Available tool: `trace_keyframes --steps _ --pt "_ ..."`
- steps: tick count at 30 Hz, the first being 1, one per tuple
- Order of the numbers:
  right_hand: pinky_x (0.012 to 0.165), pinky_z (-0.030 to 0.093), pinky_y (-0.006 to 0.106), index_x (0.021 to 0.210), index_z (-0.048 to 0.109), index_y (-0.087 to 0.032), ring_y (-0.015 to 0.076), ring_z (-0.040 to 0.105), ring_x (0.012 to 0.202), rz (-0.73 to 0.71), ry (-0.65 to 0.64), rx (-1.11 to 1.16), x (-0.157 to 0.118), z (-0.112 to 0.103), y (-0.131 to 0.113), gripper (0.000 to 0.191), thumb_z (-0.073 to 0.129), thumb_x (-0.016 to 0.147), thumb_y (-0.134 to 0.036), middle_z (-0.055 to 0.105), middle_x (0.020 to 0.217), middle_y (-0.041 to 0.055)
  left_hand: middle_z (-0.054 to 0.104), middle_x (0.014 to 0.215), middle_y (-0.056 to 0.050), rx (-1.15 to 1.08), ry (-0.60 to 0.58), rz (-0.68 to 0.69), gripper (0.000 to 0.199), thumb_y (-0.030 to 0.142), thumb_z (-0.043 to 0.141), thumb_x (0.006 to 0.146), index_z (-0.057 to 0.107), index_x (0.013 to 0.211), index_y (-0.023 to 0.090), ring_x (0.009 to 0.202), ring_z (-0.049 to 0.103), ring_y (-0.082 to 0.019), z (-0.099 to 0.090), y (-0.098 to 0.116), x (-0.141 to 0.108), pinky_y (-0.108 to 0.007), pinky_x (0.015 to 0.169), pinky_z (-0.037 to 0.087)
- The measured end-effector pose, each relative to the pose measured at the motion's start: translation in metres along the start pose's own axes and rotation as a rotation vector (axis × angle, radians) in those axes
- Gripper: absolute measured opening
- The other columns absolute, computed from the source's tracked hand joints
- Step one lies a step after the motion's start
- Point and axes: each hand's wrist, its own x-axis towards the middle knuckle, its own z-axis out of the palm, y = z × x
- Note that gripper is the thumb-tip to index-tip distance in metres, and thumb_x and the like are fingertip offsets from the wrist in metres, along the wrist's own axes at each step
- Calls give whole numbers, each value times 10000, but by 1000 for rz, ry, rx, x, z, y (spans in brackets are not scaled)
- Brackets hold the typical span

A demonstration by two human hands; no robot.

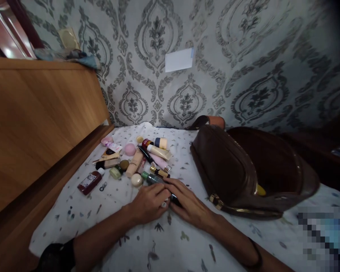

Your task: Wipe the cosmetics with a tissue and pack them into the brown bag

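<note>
My left hand (pixel 152 202) is closed, its fingers curled round a small item that shows only a bit of white (pixel 164 203); I cannot make out what it is. My right hand (pixel 191 206) meets it at the fingertips, with a black tube-like item (pixel 175 200) between thumb and fingers, mostly hidden. Just beyond the hands lies a dark green bottle with a green cap (pixel 153 178). A gold and black lipstick-like tube (pixel 159 172) and a round cream jar (pixel 136 180) are close by. Behind them are a beige tube (pixel 135 163), a pink tube (pixel 160 161) and a black tube (pixel 146 155).
An unzipped brown leather bag (pixel 223 162) stands on the right of the patterned white sheet (pixel 147 241). Further left lie a dark red bottle (pixel 90 182), a black hair tie (pixel 103 186) and a pink sponge (pixel 130 149). A wooden panel (pixel 45 113) borders the left; a papered wall rises behind.
</note>
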Motion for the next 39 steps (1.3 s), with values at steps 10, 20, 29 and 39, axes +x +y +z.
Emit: trace_keyframes --steps 10,20,29,39 --pt "1041 520 483 1362 484 -249 279 545 1278 -22 86 -63 4 8 8 467 527 908 -149 553 1358 140 643 893 -42 21 -137 -15 139 225 425 959 557 927 195 834 648 -170 -4 -3 1 -272 669 505" --pt "766 585 357 1237 568 -186 238 639 910 150 193 -174 4 13 11 339 565 902 -244 579 1029 99 645 900 -30 -1 -166 -86 150 258 437 979 570 952 195 822 642 -158 -2 -6 0 -261 614 466" --pt "738 569 361 1200 594 -185 255 652 906 197 99 -289 15 6 3 314 559 896 -254 624 967 85 635 870 -41 1 -35 -52 126 232 464 956 581 940 187 799 646 -177 -11 -8 4 -272 619 482" --pt "762 566 368 1161 619 -182 255 668 931 284 49 -239 21 -7 -13 297 550 900 -304 654 1045 107 667 924 -40 48 232 -444 146 201 458 938 604 951 198 871 637 -205 -85 -82 -9 -322 777 481"
